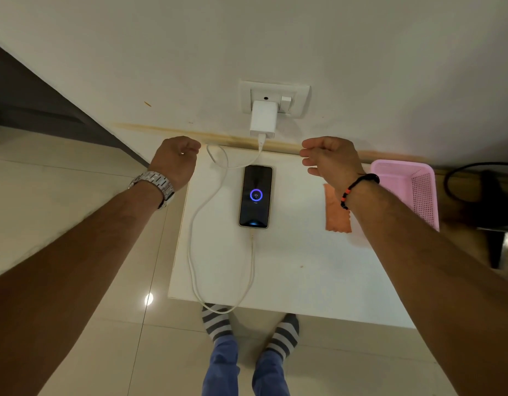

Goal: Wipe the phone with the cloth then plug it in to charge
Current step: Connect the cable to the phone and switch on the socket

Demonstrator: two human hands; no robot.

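The phone [256, 196] lies face up on the white table [298, 261], its screen lit with a blue charging ring. A white cable [194, 224] runs from its near end, loops over the table's front edge and back up to the white charger [263, 119] plugged into the wall socket [275, 97]. The orange cloth [336, 214] lies flat to the right of the phone, partly under my right wrist. My left hand [177, 160] hovers left of the phone with loosely curled fingers, holding nothing. My right hand [328, 158] hovers on the right, fingers relaxed, holding nothing.
A pink plastic basket [407, 190] stands at the table's right edge against the wall. A dark chair and black cable [486, 201] sit further right. Tiled floor lies left of the table, and my socked feet [250, 327] stand at its front edge.
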